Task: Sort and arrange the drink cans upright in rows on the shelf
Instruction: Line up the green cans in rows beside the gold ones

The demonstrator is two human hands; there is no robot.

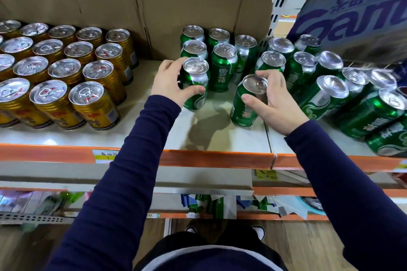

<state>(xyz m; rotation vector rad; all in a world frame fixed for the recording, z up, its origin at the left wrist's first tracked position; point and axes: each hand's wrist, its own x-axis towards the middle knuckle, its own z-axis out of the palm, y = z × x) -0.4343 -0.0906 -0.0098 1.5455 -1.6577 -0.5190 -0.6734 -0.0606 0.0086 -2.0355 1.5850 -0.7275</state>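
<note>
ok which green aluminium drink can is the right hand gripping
The green can standing alone at the shelf front, right hand gripping its silver top; the left hand grips the front can of the leftmost green column.

Shelf [66, 136] with gold cans [63, 70], green cans [224, 66]

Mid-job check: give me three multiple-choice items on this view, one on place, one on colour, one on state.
1. The gold cans stand where? A) left of the green cans B) right of them C) on the floor
2. The can in the left hand is what colour? A) red B) green C) blue
3. The right hand is: A) hanging idle B) gripping a second can C) flat on cardboard
1A, gold block lies leftmost; 2B, green body shows below the grip; 3B, fingers curl round its rim.
</note>
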